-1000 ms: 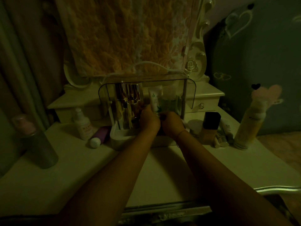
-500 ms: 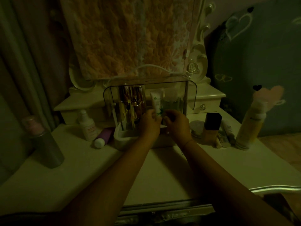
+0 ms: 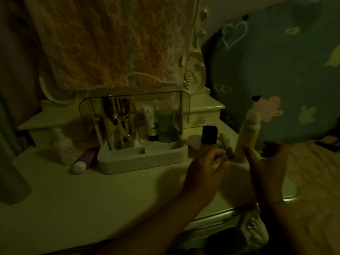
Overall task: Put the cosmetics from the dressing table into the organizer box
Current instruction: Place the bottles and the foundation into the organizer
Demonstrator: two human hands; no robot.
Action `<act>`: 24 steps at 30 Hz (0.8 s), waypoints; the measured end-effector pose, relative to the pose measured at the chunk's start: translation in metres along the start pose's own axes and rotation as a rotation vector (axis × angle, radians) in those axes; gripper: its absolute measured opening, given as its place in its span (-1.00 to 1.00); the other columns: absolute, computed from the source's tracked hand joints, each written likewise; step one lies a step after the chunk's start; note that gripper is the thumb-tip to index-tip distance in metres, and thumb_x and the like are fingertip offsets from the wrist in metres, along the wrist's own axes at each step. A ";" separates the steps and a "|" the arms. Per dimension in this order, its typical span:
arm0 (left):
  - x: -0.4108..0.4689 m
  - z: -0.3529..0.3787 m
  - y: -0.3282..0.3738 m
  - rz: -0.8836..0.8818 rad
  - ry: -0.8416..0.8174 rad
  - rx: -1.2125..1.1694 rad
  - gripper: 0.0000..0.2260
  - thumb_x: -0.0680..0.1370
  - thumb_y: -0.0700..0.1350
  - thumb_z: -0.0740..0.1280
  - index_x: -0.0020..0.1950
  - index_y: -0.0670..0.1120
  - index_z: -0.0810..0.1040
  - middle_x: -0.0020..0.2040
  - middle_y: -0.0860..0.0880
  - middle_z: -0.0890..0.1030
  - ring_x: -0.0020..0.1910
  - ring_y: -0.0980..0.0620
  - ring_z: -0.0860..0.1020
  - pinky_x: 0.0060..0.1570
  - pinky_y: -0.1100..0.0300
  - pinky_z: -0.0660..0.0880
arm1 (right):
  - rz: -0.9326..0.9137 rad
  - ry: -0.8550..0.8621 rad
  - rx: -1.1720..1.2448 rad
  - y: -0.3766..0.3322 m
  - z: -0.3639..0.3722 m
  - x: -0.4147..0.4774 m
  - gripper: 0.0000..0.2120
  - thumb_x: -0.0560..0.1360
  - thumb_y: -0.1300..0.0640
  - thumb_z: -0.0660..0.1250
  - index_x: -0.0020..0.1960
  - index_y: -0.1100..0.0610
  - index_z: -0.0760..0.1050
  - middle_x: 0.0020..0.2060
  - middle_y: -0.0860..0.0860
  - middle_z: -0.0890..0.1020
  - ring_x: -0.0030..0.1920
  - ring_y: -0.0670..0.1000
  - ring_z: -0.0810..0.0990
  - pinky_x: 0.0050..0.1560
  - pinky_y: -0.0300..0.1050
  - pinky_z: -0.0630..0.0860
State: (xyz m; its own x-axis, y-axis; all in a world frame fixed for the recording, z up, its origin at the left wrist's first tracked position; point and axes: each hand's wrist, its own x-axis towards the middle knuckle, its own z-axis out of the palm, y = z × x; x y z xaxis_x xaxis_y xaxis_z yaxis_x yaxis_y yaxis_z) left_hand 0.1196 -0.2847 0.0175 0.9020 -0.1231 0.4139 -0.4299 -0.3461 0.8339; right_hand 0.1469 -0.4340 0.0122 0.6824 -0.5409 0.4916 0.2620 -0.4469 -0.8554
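The white organizer box [image 3: 139, 162] stands mid-table with its clear lid [image 3: 88, 111] raised. Inside it are gold bottles [image 3: 127, 126], a white tube with a green leaf [image 3: 150, 118] and a greenish bottle [image 3: 167, 126]. To its right stand a round white jar [image 3: 194, 141], a black-capped bottle [image 3: 208, 135], a small tube [image 3: 227, 142] and a tall yellow bottle [image 3: 248, 133]. My left hand [image 3: 206, 168] hovers with curled fingers by the small items; the dark hides whether it holds anything. My right hand [image 3: 266, 159] is spread, empty, beside the yellow bottle's base.
Left of the box are a white bottle [image 3: 64, 146], a purple tube lying down [image 3: 86, 159] and a grey can [image 3: 11, 181] at the far left. A cloth-draped mirror [image 3: 110, 43] and small drawers [image 3: 202, 116] stand behind. The table edge [image 3: 230, 212] curves at right, beside a bed [image 3: 312, 172].
Both hands have left the inside of the organizer box and moved right, to the items by the tall yellow bottle. The view has shifted right too.
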 end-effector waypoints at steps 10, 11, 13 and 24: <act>0.054 0.070 0.005 -0.268 -0.225 -0.100 -0.50 0.60 0.00 0.12 0.49 0.14 0.01 0.52 -0.01 0.17 0.46 -0.07 0.21 0.39 -0.09 0.26 | 0.058 -0.555 0.136 0.033 -0.007 0.044 -0.49 0.44 0.42 0.30 0.36 0.30 0.29 0.22 0.27 0.50 0.17 0.13 0.52 0.12 -0.05 0.45; 0.054 0.071 0.004 -0.274 -0.224 -0.111 -0.50 0.60 0.00 0.13 0.49 0.15 0.01 0.52 -0.01 0.17 0.47 -0.07 0.20 0.40 -0.10 0.26 | 0.057 -0.548 0.141 0.034 -0.007 0.043 -0.50 0.44 0.40 0.30 0.36 0.29 0.31 0.21 0.25 0.52 0.17 0.14 0.53 0.12 -0.06 0.46; 0.051 0.071 0.002 -0.276 -0.220 -0.144 -0.49 0.59 -0.04 0.15 0.49 0.15 0.02 0.51 -0.03 0.20 0.46 -0.07 0.22 0.40 -0.12 0.27 | 0.044 -0.529 0.136 0.033 -0.010 0.038 -0.53 0.44 0.36 0.31 0.34 0.26 0.35 0.18 0.22 0.55 0.14 0.14 0.55 0.07 -0.11 0.48; -0.020 0.000 0.020 -0.081 -0.155 -0.260 -0.58 0.58 -0.05 0.20 0.37 0.31 0.22 0.41 0.13 0.36 0.35 0.10 0.40 0.31 0.12 0.41 | -0.021 -0.486 0.270 -0.023 -0.023 -0.032 -0.59 0.40 0.25 0.40 0.23 0.11 0.47 0.04 -0.07 0.64 0.02 -0.18 0.62 -0.11 -0.40 0.55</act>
State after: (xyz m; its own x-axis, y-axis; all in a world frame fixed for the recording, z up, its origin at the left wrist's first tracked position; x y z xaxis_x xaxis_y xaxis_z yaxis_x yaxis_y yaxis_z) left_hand 0.0930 -0.2889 0.0264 0.9206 -0.2520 0.2984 -0.3343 -0.1133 0.9356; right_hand 0.1035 -0.4231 0.0201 0.8947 -0.1146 0.4316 0.4007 -0.2208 -0.8892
